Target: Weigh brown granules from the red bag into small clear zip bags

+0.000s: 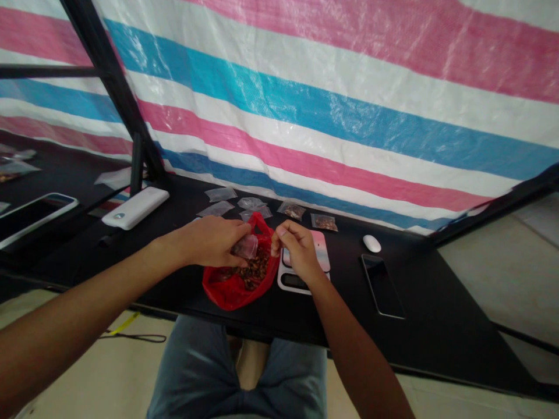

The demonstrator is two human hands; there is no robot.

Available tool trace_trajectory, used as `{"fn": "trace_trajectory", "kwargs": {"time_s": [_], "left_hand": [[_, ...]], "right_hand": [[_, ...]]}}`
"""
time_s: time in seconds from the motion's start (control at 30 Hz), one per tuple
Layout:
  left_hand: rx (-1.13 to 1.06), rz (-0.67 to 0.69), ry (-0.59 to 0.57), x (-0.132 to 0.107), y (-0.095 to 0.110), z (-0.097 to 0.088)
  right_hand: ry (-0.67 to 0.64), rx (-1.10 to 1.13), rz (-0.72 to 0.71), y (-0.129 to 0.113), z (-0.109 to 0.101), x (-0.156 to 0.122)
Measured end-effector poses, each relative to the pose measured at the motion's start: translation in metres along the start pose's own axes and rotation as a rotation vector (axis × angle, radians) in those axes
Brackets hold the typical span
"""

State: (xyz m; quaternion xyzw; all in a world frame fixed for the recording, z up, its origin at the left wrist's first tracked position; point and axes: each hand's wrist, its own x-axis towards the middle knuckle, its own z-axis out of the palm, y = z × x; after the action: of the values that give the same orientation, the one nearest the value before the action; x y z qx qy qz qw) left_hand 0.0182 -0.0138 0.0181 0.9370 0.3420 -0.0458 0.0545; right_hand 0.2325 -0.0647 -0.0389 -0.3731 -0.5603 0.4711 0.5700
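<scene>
My left hand [218, 240] is closed on a small clear plastic bag [246, 247], which it holds over an open red plastic bag [227, 295]. Inside the red bag lies a heap of small brown pieces [255, 272], too small to name. To the right, my right hand [297, 247] is pinched above a small digital scale [294, 281] with a pinkish top. Whatever sits between its fingertips, if anything, cannot be made out. The scale is partly hidden under this hand.
Behind the hands lie flat clear bags [217, 209] and filled bags [324, 222]. A white mouse [371, 243] and a phone [382, 286] rest at right on the black table [441, 320]. A white power bank [136, 208] and another phone [37, 216] lie left; striped sheeting [305, 116] hangs behind.
</scene>
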Motion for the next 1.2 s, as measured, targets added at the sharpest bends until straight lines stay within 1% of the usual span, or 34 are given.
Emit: {"fn": "trace_trajectory", "kwargs": {"time_s": [0.07,0.17,0.33,0.53,0.67,0.8,0.97,1.07,1.2], "left_hand": [[0.119,0.041,-0.035,0.003,0.005,-0.006],[0.270,0.107,-0.035,0.007,0.013,-0.016],[0.381,0.167,-0.020,0.011,0.021,-0.025],[0.418,0.186,-0.026,0.013,0.023,-0.026],[0.385,0.177,-0.032,0.011,0.026,-0.033],[0.376,0.169,-0.064,0.010,0.028,-0.040],[0.381,0.206,-0.094,0.011,0.023,-0.038],[0.368,0.179,-0.101,0.012,0.022,-0.036],[0.352,0.129,-0.174,0.014,0.021,-0.038]], "right_hand": [[0.005,-0.002,-0.008,0.001,-0.001,0.000],[0.016,-0.001,-0.017,0.002,-0.003,0.001],[0.028,-0.008,-0.027,0.002,-0.005,0.000],[0.021,-0.032,-0.033,-0.002,-0.004,-0.001],[0.010,-0.039,-0.041,-0.003,-0.004,-0.001],[0.018,-0.046,-0.029,-0.003,-0.004,-0.001],[0.011,-0.045,-0.029,-0.003,-0.003,-0.001],[0.008,-0.062,-0.024,-0.004,-0.003,-0.001],[0.007,-0.075,-0.018,-0.003,-0.004,-0.002]]}}
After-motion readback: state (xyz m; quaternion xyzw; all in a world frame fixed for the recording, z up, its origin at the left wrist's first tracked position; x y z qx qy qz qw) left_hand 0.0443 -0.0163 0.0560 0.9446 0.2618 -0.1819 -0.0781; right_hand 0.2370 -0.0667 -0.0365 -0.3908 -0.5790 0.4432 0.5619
